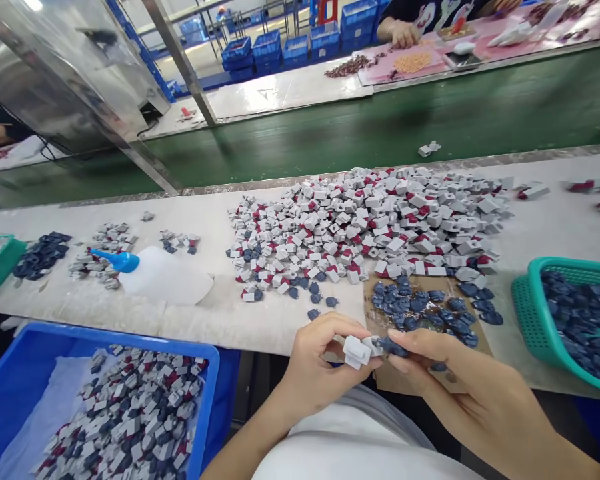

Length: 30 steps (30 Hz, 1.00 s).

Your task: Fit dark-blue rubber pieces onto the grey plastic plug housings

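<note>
Between thumb and fingers, my left hand (316, 365) grips a small light-grey plastic piece (357, 352) with a blocky end. My right hand (463, 387) pinches a dark blue plastic piece (391, 346) against the grey one; the two touch, but I cannot tell whether they are joined. Just beyond my hands, loose dark blue pieces (405, 303) lie on a brown cardboard sheet (481, 339) with a wet-looking shine. Behind them spreads a large heap of grey and dark red pieces (360, 223), a few dark blue ones along its near edge.
A green basket (530, 320) of dark blue pieces stands right. At lower left is a blue crate (211, 380) of mixed pieces. A white bottle with a blue nozzle (125, 261) lies on the table. Beyond the green belt (300, 143), a co-worker's hand (403, 33) rests near pink sheets.
</note>
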Motion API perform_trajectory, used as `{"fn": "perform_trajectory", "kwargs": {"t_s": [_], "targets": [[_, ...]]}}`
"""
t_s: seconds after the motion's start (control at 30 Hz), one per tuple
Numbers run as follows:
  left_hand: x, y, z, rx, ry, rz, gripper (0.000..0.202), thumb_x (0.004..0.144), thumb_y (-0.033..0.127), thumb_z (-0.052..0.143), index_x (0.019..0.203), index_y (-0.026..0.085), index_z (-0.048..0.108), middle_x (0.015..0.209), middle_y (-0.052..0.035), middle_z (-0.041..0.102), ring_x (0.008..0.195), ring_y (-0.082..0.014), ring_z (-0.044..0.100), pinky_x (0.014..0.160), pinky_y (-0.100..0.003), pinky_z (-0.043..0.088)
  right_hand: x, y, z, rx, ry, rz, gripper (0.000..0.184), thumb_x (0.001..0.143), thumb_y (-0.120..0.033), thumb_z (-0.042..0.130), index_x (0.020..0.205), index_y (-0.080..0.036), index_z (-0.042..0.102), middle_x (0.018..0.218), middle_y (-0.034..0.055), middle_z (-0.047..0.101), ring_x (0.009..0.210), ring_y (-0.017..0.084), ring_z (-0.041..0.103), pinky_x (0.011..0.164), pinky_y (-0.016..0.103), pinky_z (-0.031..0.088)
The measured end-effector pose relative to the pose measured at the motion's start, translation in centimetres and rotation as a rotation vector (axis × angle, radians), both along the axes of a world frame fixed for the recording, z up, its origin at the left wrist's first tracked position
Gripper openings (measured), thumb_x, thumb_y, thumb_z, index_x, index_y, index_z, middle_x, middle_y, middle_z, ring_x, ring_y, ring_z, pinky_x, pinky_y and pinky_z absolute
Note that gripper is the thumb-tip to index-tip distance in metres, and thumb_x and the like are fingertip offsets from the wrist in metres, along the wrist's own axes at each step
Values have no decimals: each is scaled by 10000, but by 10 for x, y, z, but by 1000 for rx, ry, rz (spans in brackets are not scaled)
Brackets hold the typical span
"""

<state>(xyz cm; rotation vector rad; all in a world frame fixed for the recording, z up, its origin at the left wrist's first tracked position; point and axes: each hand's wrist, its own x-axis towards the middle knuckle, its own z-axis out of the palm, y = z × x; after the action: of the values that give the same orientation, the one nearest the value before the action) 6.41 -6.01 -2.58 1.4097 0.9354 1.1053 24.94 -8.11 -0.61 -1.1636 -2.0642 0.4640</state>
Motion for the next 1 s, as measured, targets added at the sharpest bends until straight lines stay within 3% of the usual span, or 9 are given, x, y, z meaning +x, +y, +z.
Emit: {"fn": "perform_trajectory", "kwargs": {"t_s": [0.27, 0.37, 0.53, 0.63, 0.83, 1.0], "targets": [[-2, 3, 4, 54, 74, -11, 160, 743, 147, 747, 889, 173, 687, 845, -75, 720, 762, -160, 652, 564, -201, 515, -1, 4, -3, -49, -6, 41, 132, 1016, -205, 417, 1123, -235, 489, 811, 2, 622, 620, 134, 608, 590, 208, 495], [-4, 3, 2, 62, 119, -27, 174, 751, 153, 742, 913, 179, 684, 852, -71, 717, 763, -156, 652, 555, -191, 524, 3, 8, 0, -41, -71, 106, 142, 1025, -197, 378, 1124, -220, 477, 797, 17, 609, 637, 156, 601, 547, 238, 437], [-7, 1, 1, 69, 207, -118, 162, 784, 128, 692, 938, 178, 686, 879, -73, 706, 771, -151, 653, 586, -191, 539, 11, 17, 10, -136, -158, 322, 235, 1006, -125, 295, 883, -192, 484, 701, -4, 533, 556, 124, 520, 488, 226, 354], [-7, -1, 1, 60, 257, -139, 136, 791, 142, 681, 924, 169, 690, 846, -69, 690, 742, -148, 640, 593, -197, 539, 11, 22, 10, -171, -143, 379, 241, 971, -82, 296, 860, -186, 482, 696, -7, 517, 550, 120, 490, 492, 223, 324], [-4, -6, -7, -27, 266, -107, 137, 779, 229, 712, 894, 157, 695, 810, -69, 676, 711, -152, 629, 596, -206, 534, 13, 33, 1, -495, -74, 484, 235, 1025, -207, 335, 808, -185, 425, 688, -12, 493, 581, 116, 446, 525, 218, 291], [2, -10, -18, -179, 159, -78, 184, 748, 309, 750, 832, 158, 688, 808, -63, 680, 702, -148, 625, 582, -204, 513, 16, 43, -2, -637, -44, 535, 238, 1004, -245, 345, 780, -184, 397, 666, -13, 463, 575, 119, 420, 530, 227, 265]]}}
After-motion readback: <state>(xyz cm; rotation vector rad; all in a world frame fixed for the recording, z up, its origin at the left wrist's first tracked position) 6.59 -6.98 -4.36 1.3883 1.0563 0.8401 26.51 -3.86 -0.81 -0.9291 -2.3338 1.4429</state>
